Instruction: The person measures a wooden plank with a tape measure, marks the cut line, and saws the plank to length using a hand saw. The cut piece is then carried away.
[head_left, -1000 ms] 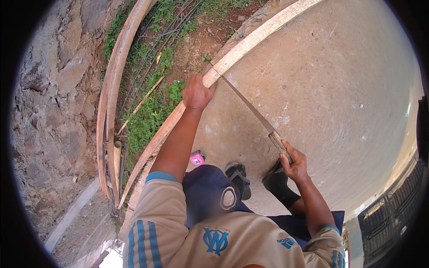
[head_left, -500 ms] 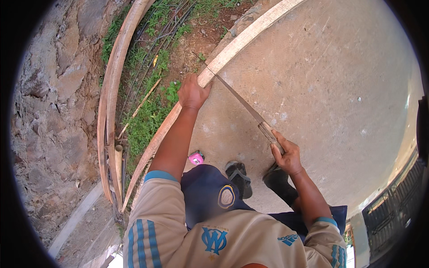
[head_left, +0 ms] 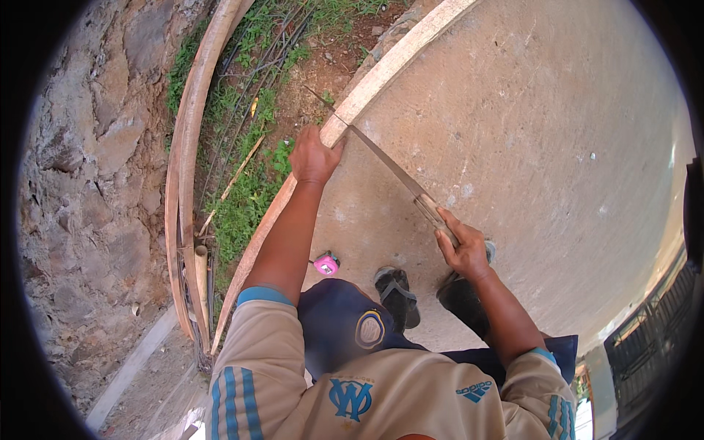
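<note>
A long pale wooden beam (head_left: pixel 389 67) runs from the lower left to the top of the view, bent by the lens. My left hand (head_left: pixel 314 155) is closed around it, just on the near side of a handsaw's blade. The handsaw (head_left: pixel 389 163) crosses the beam, its tip showing beyond the far-left side. My right hand (head_left: pixel 466 246) wraps around the saw's wooden handle, out to the right over the concrete. How deep the blade sits in the wood is too small to tell.
A pink tape measure (head_left: pixel 326 264) lies on the concrete by my knee. My feet in dark sandals stand below. More timber beams (head_left: pixel 187 139) and a bamboo pole (head_left: pixel 202 282) lie left, beside weeds, thin rods and a rough stone wall (head_left: pixel 95 161). A dark gate (head_left: pixel 653 315) stands at lower right.
My right hand and the saw have shifted slightly up and left, with more of the tip showing past the beam. My left hand stays on the beam; the view has moved a little.
</note>
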Tool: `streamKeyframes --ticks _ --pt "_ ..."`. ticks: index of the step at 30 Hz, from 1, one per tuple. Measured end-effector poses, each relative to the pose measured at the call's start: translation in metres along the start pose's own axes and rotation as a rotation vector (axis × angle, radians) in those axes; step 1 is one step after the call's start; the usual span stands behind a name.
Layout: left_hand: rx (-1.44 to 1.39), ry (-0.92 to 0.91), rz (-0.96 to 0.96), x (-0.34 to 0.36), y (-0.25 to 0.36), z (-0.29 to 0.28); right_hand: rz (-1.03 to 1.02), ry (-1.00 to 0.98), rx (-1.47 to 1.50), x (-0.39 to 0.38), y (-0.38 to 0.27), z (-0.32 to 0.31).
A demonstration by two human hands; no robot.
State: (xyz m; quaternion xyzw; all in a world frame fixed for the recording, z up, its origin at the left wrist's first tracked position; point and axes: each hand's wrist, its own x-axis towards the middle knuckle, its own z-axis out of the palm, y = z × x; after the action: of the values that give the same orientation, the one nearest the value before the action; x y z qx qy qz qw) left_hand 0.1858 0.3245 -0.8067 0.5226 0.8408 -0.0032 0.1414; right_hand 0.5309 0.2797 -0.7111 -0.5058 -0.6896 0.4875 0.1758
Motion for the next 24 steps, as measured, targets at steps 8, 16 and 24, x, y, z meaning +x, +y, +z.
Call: streamKeyframes --ticks 8,16,24 --pt "0.008 -0.023 -0.015 0.003 0.008 0.0 0.122 -0.041 0.017 0.024 -0.015 0.018" --pt "0.021 0.007 -0.013 -0.003 0.008 -0.009 0.077 -0.009 -0.014 0.028 -0.038 0.011" --pt "-0.081 -0.175 -0.109 -0.007 0.02 -0.03 0.095 -0.012 0.022 0.018 -0.05 0.013"
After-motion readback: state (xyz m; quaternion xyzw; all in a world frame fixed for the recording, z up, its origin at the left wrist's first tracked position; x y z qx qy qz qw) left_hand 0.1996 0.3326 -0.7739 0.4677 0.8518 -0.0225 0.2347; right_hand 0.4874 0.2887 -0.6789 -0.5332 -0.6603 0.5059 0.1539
